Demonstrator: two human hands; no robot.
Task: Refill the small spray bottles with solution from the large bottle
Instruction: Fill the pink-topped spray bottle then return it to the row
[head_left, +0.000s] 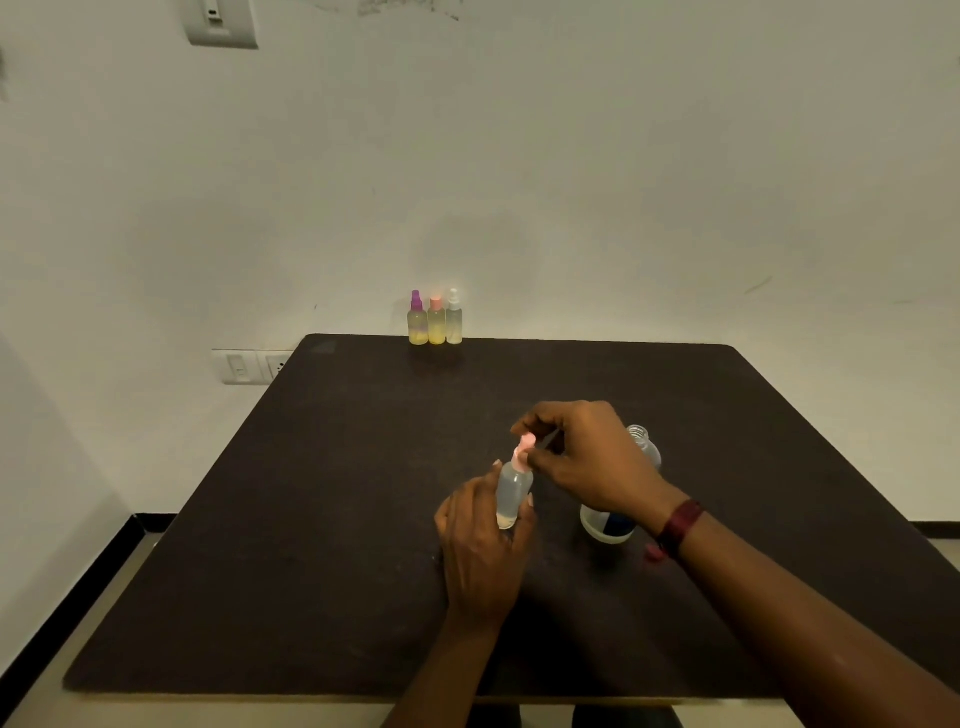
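- Head view: the left hand (480, 540) wraps its grip round the lower body of a small spray bottle (513, 491), near the middle of the counter (311, 519). The bottle leans slightly toward the right hand, probably so its body cannot turn while the top is worked.
- Right hand (587, 462): its grip is a fingertip pinch on the pink spray cap (523, 452). This suits twisting the cap, though whether it is being loosened or tightened cannot be told.
- Held bottle: a translucent, cloudy plastic cylinder with rounded shoulders. Only a pale residue shows at its base, so it is judged to be not yet refilled.
- Large bottle (642, 439): clear plastic with a blue label, standing just behind the right wrist. Its threaded neck is uncapped, presumably to keep it ready for pouring.
- A row of 3 small bottles (435, 319) stands side by side at the far edge of the counter, against the wall. Their tops are purple, pink and white, and each holds yellowish liquid; they appear to be set aside as finished.
- A small red object (653, 553) lies beside the right wrist; it is too blurred to identify.
- The counter is dark, matte and faintly mottled.
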